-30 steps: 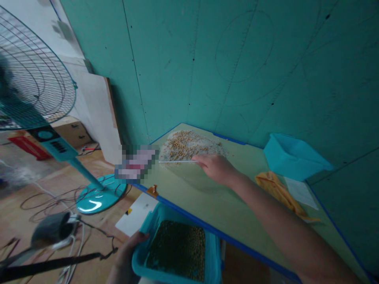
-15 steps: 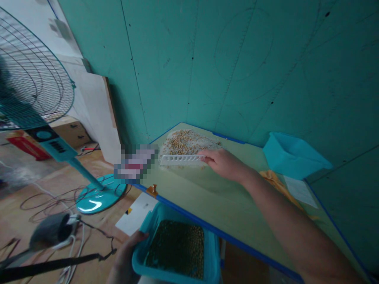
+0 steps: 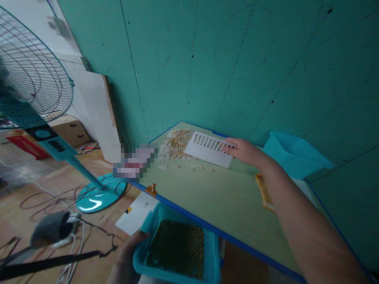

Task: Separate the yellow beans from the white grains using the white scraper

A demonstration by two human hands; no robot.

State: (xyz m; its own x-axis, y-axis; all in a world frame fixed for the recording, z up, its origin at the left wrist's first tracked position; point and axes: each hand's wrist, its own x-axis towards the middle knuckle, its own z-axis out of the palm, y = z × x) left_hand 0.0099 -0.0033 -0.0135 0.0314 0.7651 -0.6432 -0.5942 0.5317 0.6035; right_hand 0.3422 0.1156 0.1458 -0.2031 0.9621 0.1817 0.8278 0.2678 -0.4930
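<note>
My right hand (image 3: 244, 152) grips a white slotted plastic scraper (image 3: 207, 154), tilted over the right side of a pile of soybeans and white grains (image 3: 177, 144) on the table (image 3: 213, 205). A few loose beans lie in front of the pile. Below the table's front edge, my left hand (image 3: 132, 246) is closed on the left rim of a turquoise bin (image 3: 212, 258). Inside the bin are many beans (image 3: 197, 252), most of them in dark shadow.
A second turquoise bin (image 3: 293, 157) stands at the table's right back, beside an orange-yellow cloth (image 3: 263, 191). At the left edge are a blurred-out packet (image 3: 136, 161) and an orange clip (image 3: 152, 189). A standing fan (image 3: 59, 146) and cables are on the left.
My right hand has moved right and turned the scraper from edge-on to showing its flat slotted face. More of the pile's front shows. My left hand and the bin stay put.
</note>
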